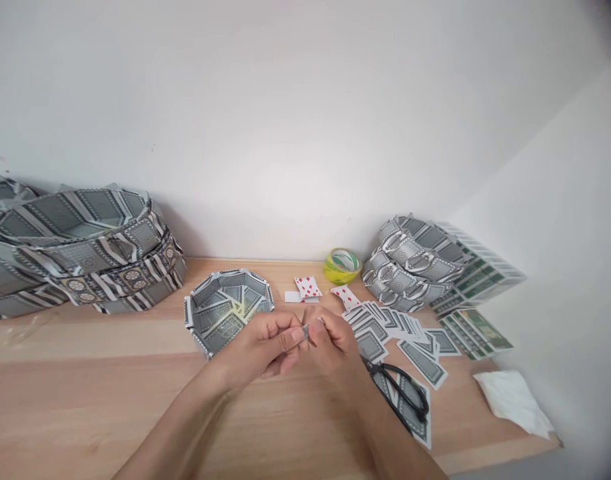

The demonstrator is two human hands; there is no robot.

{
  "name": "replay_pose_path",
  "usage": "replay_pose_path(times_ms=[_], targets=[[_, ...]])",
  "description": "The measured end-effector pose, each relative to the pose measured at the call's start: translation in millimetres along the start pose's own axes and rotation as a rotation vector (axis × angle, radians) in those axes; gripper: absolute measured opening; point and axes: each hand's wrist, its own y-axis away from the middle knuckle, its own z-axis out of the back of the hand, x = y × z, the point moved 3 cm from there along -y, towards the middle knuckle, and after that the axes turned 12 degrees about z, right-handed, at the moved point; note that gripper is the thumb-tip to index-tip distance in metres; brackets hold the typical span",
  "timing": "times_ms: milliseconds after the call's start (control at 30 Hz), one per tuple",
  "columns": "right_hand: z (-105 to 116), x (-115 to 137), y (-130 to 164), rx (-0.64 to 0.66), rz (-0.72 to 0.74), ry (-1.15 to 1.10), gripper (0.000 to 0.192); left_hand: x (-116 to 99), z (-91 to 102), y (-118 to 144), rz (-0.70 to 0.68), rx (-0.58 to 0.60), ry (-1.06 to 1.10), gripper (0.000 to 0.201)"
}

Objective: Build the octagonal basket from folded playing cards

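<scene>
My left hand (276, 343) and my right hand (330, 337) meet above the wooden table, both closed. Their thumbs and fingers pinch a small playing card (306, 329) that looks folded; most of it is hidden by the fingers. Just left of my left hand sits a shallow round bowl (202, 303) built from grey-backed playing cards, with clear yellowish tape across its bottom. Beyond the hands lie a folded diamond card (308, 287) and another diamond card (345, 297). Black-handled scissors (405, 392) rest on cards by my right forearm.
Loose cards (422, 363) spread to the right. A yellow tape roll (342, 266) stands near the wall. Stacked card baskets (415, 267) are at the right, larger ones (92, 257) at the left. Green card sheets (475, 333) and a white tissue pack (512, 401) lie far right.
</scene>
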Motion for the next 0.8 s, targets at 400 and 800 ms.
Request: replay_pose_path(times_ms=[400, 800], targets=[[0.9, -16.4, -2.6, -0.068, -0.112, 0.082, 0.041, -5.6, -0.3, -3.0, -0.256, -0.464, -0.351, 0.024], [13.2, -8.0, -3.1, -0.253, -0.061, 0.161, 0.044, -3.6, 3.5, 1.6, -0.043, -0.415, -0.155, 0.027]])
